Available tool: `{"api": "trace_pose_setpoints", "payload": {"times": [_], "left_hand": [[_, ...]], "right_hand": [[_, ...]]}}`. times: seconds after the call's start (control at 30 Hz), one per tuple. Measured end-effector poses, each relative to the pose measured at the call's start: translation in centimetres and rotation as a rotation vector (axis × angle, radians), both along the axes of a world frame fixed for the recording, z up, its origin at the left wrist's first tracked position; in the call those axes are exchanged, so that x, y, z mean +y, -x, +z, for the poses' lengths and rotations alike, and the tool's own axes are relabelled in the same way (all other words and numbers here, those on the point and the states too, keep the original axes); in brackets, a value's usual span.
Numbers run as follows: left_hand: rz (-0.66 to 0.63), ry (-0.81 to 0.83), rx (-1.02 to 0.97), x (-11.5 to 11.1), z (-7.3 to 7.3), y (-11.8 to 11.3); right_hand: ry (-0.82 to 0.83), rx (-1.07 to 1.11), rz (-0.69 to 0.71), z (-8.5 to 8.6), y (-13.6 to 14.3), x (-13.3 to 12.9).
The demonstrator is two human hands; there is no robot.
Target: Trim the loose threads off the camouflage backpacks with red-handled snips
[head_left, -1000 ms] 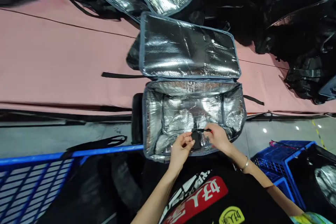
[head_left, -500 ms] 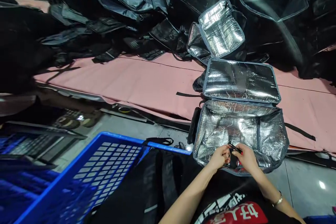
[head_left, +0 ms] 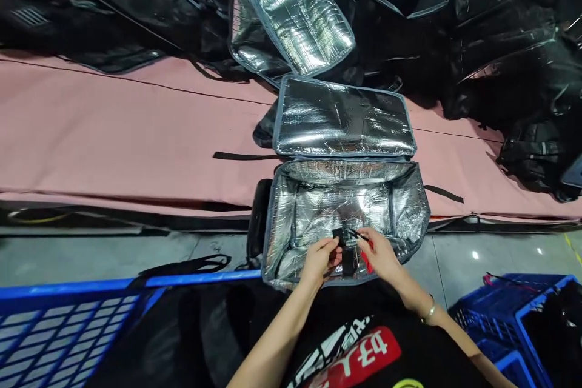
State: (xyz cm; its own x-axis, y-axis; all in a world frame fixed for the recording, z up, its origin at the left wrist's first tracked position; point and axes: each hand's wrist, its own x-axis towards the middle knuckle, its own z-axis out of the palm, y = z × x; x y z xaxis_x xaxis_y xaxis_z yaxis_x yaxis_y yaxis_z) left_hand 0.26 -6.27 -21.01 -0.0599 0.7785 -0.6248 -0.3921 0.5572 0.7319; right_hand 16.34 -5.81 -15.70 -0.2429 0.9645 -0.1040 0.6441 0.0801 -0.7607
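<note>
An insulated bag (head_left: 284, 218) with a silver foil lining stands open in front of me, its foil-lined lid (head_left: 343, 118) folded back onto the pink table. Over the bag's near rim, my left hand (head_left: 318, 259) pinches the end of a black strap (head_left: 337, 235). My right hand (head_left: 382, 254) is closed round a pair of small snips (head_left: 368, 256) with red handles; their dark tips point left, towards the strap. A wider piece of black webbing (head_left: 348, 262) hangs at the near wall between my hands.
A pink-covered table (head_left: 136, 127) runs across the view. Black bags (head_left: 150, 6) are heaped along its back, with another foil-lined bag (head_left: 304, 18) lying open. Blue crates stand at the lower left (head_left: 68, 327) and lower right (head_left: 522, 309).
My view has swung right, so the bag appears further left. My hands have moved apart a little, and the strap end now shows in my left fingers, with the snips' tips beside it.
</note>
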Motion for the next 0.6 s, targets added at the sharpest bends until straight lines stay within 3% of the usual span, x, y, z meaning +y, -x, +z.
{"api": "trace_pose_setpoints", "payload": {"times": [0.1, 0.3, 0.6], "left_hand": [[0.033, 0.012, -0.033, -0.1, 0.6, -0.2], [0.045, 0.005, -0.054, -0.5, 1.3, -0.3], [0.006, -0.030, -0.051, -0.7, 1.1, -0.6]], "right_hand": [[-0.057, -0.134, -0.097, -1.1, 0.3, 0.2], [-0.077, -0.241, -0.039, -1.4, 0.6, 0.0], [-0.166, -0.365, 0.008, -1.5, 1.0, 0.1]]}}
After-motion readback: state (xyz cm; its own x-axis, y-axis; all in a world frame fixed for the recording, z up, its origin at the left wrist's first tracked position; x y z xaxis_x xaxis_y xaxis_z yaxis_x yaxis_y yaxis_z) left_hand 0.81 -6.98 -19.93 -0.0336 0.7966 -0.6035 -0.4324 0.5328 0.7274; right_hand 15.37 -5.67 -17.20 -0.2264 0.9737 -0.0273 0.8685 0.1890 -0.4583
